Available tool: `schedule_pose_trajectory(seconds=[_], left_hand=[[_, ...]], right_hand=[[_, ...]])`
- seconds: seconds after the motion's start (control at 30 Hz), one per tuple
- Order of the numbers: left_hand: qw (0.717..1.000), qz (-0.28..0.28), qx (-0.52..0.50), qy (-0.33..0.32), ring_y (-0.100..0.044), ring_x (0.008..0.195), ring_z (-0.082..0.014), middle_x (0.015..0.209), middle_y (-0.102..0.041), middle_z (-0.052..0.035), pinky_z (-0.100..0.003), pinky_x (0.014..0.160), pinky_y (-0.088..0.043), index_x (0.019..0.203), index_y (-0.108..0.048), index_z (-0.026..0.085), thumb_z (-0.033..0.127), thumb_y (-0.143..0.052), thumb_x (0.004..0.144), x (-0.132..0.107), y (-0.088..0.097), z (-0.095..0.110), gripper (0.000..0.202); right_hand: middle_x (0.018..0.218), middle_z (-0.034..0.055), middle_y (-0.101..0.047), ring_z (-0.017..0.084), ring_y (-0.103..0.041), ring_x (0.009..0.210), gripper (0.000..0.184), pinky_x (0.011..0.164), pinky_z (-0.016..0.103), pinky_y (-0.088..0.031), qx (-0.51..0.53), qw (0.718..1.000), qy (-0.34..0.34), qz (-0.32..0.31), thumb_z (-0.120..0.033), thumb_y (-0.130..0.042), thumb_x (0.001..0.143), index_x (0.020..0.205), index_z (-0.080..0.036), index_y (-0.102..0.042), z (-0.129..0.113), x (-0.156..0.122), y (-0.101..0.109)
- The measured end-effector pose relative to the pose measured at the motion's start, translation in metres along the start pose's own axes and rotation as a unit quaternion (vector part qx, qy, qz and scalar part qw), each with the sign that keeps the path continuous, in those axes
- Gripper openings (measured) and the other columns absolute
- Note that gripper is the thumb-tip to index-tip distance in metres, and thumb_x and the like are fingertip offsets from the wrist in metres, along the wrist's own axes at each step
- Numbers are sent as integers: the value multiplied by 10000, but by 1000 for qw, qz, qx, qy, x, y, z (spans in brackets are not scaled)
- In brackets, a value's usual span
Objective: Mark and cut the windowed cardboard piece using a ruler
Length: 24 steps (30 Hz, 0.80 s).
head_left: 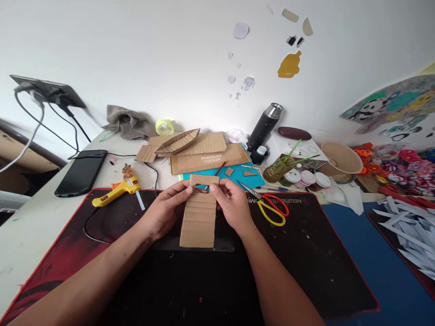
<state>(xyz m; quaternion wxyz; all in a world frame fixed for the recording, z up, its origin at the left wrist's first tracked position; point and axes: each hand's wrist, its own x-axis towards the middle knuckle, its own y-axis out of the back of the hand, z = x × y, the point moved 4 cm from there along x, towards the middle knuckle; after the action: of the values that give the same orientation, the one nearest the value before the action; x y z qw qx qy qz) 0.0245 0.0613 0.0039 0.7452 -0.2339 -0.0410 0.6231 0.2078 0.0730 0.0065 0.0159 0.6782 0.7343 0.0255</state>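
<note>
1. Head view, centre of the frame: here's the cardboard strip (199, 222), upright in the picture, with a cut-out near its top. The left hand (171, 206) has its upper left edge, thumb on the front face; the right hand (234, 203) has the upper right, thumb beside the opening. Both sets of fingers are clamped on the card.

2. Same spot, and this looks the weak point: only narrow bands of card frame that opening. Squeeze or twist too hard and one could buckle or tear. Crosswise creases run below it, so pressure might fold the strip there.

3. Lower centre now: a clear ruler (224, 245) lies behind the strip's bottom end on the dark mat (288, 258). A downward push could nudge it askew.

4. Right of centre, watch the scissors (272, 210)! Their points lie just beside the right hand; a careless outward sweep could bring a scratch.

5. Left of centre, the yellow glue gun (117, 192) rests partly on the mat, its cord looping below. Hot or not, I can't tell; a forearm snagging that cord might drag it.

6. Upper right of centre, a jar (277, 170) of green-stemmed sticks: a wide elbow or reach could tip it.
</note>
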Motion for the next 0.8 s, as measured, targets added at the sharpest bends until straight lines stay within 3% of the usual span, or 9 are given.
schedule_pose_trajectory(seconds=[0.1, 0.23, 0.4, 0.63, 0.8], left_hand=[[999, -39, -23, 25, -801, 1063, -344, 1144, -854, -130, -436, 910, -642, 1052, -846, 210, 581, -966, 766, -2, 0, -2, 483], [994, -88, -40, 49, -796, 1097, -312, 1210, -848, -116, -357, 876, -639, 1073, -874, 221, 531, -959, 823, -5, 2, -7, 407], [989, -113, -72, 64, -807, 1051, -273, 1181, -856, -92, -315, 854, -633, 1094, -876, 230, 477, -960, 849, -7, 3, -11, 358], [992, -79, -73, 65, -815, 985, -276, 1086, -858, -100, -324, 826, -632, 1073, -847, 195, 512, -1004, 779, -1, 3, -14, 461], [997, -23, -51, 56, -802, 881, -245, 964, -846, -97, -334, 817, -628, 947, -802, 169, 453, -1010, 783, 4, 5, -18, 389]], right_hand=[[735, -24, -567, 155, -502, 625, 392, 543, 282, -419, 37, 999, -13, -19, -609, -766, 923, 874, -242, -638, -3, -4, 6], [733, -30, -547, 158, -509, 662, 377, 601, 290, -417, 41, 999, 4, -28, -563, -758, 940, 816, -245, -598, -10, -6, 8], [771, -12, -621, 171, -565, 704, 352, 644, 301, -441, 55, 998, 0, -38, -550, -764, 943, 845, -233, -646, -10, -5, 5], [822, 10, -689, 188, -628, 750, 326, 689, 314, -493, 64, 998, 6, -21, -542, -764, 931, 885, -233, -671, -8, -4, 5], [760, -7, -637, 172, -569, 689, 312, 632, 300, -460, 24, 1000, 18, 6, -518, -755, 933, 858, -231, -659, -6, -5, 3]])
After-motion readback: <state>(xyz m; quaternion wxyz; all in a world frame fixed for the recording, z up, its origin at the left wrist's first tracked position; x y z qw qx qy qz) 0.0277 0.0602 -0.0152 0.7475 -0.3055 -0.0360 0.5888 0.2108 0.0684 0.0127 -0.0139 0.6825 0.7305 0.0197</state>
